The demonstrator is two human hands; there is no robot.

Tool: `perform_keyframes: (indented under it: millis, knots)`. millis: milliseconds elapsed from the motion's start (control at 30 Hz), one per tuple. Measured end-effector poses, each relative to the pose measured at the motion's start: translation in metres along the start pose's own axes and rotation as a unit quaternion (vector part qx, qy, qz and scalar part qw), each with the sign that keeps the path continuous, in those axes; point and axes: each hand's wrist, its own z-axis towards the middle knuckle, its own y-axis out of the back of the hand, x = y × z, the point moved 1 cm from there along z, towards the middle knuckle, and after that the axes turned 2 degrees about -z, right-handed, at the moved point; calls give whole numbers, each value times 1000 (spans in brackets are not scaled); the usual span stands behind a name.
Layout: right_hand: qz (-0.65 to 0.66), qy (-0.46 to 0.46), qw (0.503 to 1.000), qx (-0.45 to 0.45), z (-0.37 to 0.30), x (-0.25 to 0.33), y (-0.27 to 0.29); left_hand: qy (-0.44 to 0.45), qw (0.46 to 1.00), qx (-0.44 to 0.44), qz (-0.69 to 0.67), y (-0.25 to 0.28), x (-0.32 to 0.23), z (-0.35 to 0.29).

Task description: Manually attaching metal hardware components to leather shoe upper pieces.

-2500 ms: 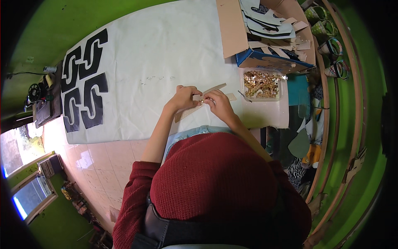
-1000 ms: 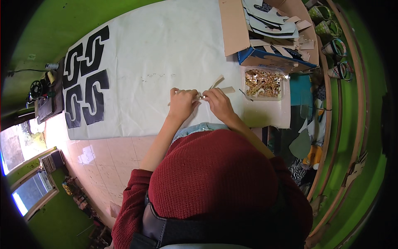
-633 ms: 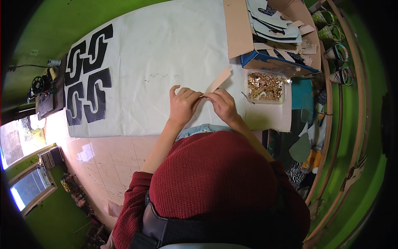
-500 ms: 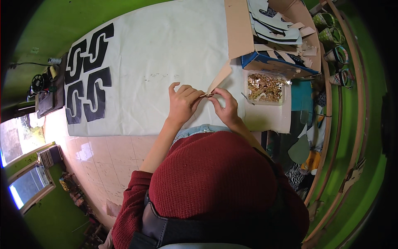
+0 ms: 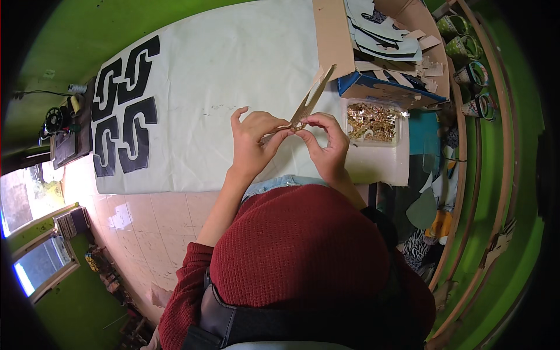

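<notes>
Both hands meet over the near side of the white-covered table. My left hand (image 5: 254,140) is closed, thumb and forefinger pinching the near end of a thin tan strip (image 5: 309,105). The strip slants up and away to the right, with two pointed tails showing at its far part. Right beside it, my right hand (image 5: 328,146) pinches at a small ring-like brass-coloured piece (image 5: 298,125) by the strip's near end. Fingertips partly hide how ring and strip join. Close by on the right stands a clear plastic tub (image 5: 373,123) of small gold-coloured metal pieces.
Several black S-shaped cutouts (image 5: 138,134) lie on the white cover (image 5: 204,76) at left. An open cardboard box (image 5: 335,41) of cut pieces stands at the back right. A sewing machine (image 5: 61,122) is at far left; patterned baskets (image 5: 466,49) hang along the right wall.
My right hand has shifted slightly right, its fingers opening wider around the small piece. The strip has turned, so its far part now shows two tails and reaches farther up.
</notes>
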Motion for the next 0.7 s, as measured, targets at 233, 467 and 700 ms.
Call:
perform_keyframes:
  millis: [233,467,700]
  knots:
    - [84,-48,993,68,23,14,9,-15,1000,2,10,14,-13,16]
    - [111,-50,985,125,42,15,9,36,997,62,-4,25,-24,33]
    - [-53,58,997,15,44,30,9,29,997,35,-58,22,-26,39]
